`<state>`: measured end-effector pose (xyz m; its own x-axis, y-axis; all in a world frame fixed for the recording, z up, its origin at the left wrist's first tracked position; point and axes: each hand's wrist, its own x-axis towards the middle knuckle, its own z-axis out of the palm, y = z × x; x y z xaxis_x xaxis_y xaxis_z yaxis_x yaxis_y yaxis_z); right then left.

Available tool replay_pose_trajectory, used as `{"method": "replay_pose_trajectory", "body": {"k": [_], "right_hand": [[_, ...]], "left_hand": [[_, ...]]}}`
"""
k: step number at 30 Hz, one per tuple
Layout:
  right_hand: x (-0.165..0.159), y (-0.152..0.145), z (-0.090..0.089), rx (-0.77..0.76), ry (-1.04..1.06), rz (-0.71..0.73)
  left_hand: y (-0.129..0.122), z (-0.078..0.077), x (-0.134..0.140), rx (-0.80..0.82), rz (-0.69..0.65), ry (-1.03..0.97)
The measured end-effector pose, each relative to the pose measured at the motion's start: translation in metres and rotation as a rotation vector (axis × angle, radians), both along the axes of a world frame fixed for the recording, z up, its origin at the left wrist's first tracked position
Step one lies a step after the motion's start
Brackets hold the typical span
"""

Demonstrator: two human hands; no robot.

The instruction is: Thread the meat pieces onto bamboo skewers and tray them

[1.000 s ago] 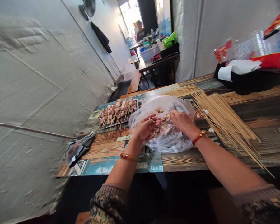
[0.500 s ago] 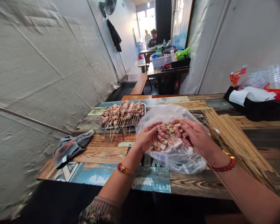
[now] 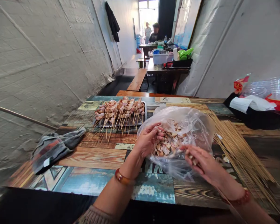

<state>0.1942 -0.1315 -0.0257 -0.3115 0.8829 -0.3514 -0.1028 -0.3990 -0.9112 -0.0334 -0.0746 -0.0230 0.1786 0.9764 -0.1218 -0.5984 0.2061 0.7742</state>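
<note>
A clear plastic bag (image 3: pixel 196 118) lies opened out on the table, with a heap of small pale-brown meat pieces (image 3: pixel 166 146) inside. Over the heap's left side, my left hand (image 3: pixel 150 137) has its fingers curled together; what they grip is too small to make out. My right hand (image 3: pixel 200 161) is at the bag's right front edge, its fingers closed around a few meat pieces (image 3: pixel 191 158). A thin stick (image 3: pixel 232 205), apparently a skewer, runs back along my right wrist. Beyond my left hand, threaded meat skewers (image 3: pixel 121 109) are piled on a metal tray (image 3: pixel 145 109).
Loose bamboo skewers (image 3: pixel 240 152) are spread at the right of the patchwork table (image 3: pixel 91 155). A grey cloth (image 3: pixel 56 147) lies at left. A black container with plastic packaging (image 3: pixel 252 116) stands back right. Behind are a bench (image 3: pixel 137 80), another table and two people.
My right hand has moved away from my left, toward me and the bag's near right edge, with meat pieces in its fingers. My left hand stays near the heap. The view has shifted slightly.
</note>
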Motion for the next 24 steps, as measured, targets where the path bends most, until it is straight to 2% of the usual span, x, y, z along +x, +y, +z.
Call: {"method": "replay_pose_trajectory", "body": {"k": [2,4,6,9,12,15,19,24], "right_hand": [[-0.008,-0.016,0.003,0.041,-0.092,0.105],[-0.019,-0.018,0.009,0.179,-0.122,0.098],[-0.032,-0.007,0.017,0.332,-0.121,0.001],[-0.051,0.023,0.023,0.469,-0.170,-0.092],[-0.062,0.049,0.018,0.598,-0.330,-0.059],[-0.063,0.060,0.006,0.727,-0.456,-0.016],[-0.059,0.059,-0.005,0.726,-0.485,0.012],[-0.058,0.057,-0.004,0.658,-0.370,0.043]], "left_hand": [[-0.001,0.000,0.001,-0.004,-0.029,0.007],[-0.002,0.000,0.002,0.001,-0.067,0.014],[-0.003,-0.001,0.005,0.020,-0.106,0.011],[-0.003,-0.003,0.007,0.060,-0.146,0.004],[-0.003,-0.005,0.006,0.065,-0.144,0.017],[-0.003,-0.007,0.005,0.024,-0.167,0.034],[-0.004,-0.009,0.008,-0.020,-0.178,0.097],[-0.004,-0.008,0.014,-0.026,-0.091,0.156]]}}
